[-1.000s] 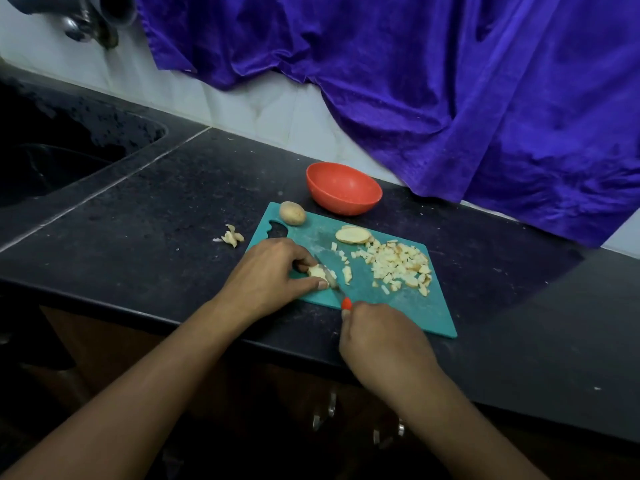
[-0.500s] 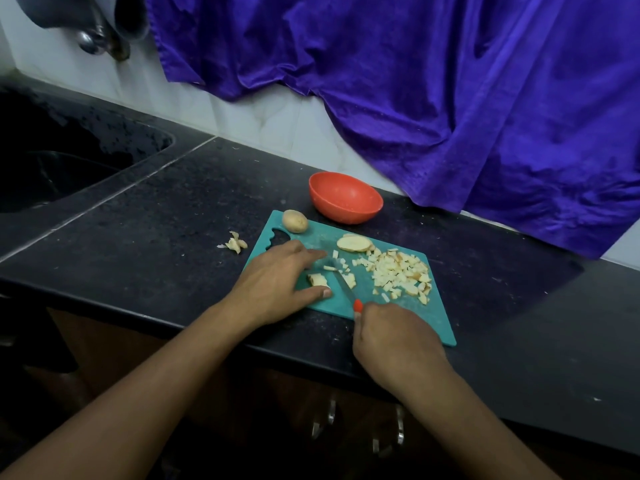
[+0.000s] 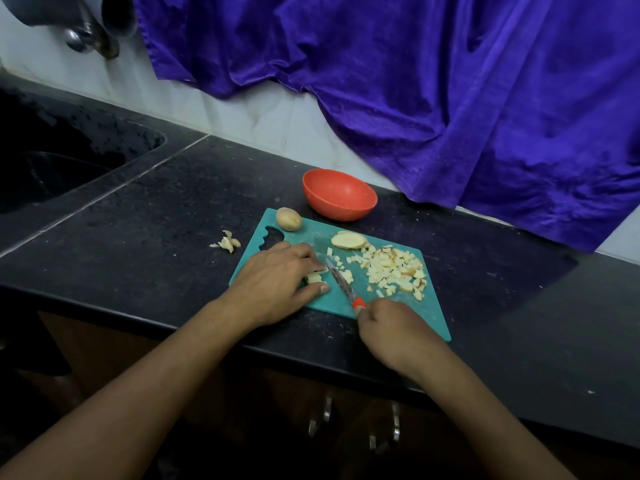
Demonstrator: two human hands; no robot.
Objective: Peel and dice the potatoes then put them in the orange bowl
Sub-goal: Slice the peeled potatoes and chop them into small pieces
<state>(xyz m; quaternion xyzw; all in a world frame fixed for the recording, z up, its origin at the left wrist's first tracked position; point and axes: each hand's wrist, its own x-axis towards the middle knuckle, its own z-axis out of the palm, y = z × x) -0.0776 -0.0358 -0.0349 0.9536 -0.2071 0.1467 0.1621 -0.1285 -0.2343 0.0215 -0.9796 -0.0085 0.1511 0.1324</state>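
On the teal cutting board (image 3: 429,317) my left hand (image 3: 273,280) holds down a small peeled potato piece (image 3: 314,278) between fingertips and thumb. My right hand (image 3: 391,332) grips the red handle of a knife (image 3: 341,282), whose blade lies on the board just right of that piece. A pile of diced potato (image 3: 394,270) covers the board's right half. Potato slices (image 3: 349,241) lie behind it. One whole unpeeled potato (image 3: 288,218) sits at the board's far left corner. The orange bowl (image 3: 339,194) stands just behind the board; I see nothing in it.
Potato peels (image 3: 227,242) lie on the black counter (image 3: 156,220) left of the board. A dark sink (image 3: 52,168) is at the far left, with a tap (image 3: 86,36) above. Purple cloth (image 3: 433,81) hangs over the back wall. Cabinet handles (image 3: 325,415) show below the counter edge.
The knife blade has come down beside the potato piece, close to my left fingertips. My left hand still holds the piece; the camera view has shifted slightly.
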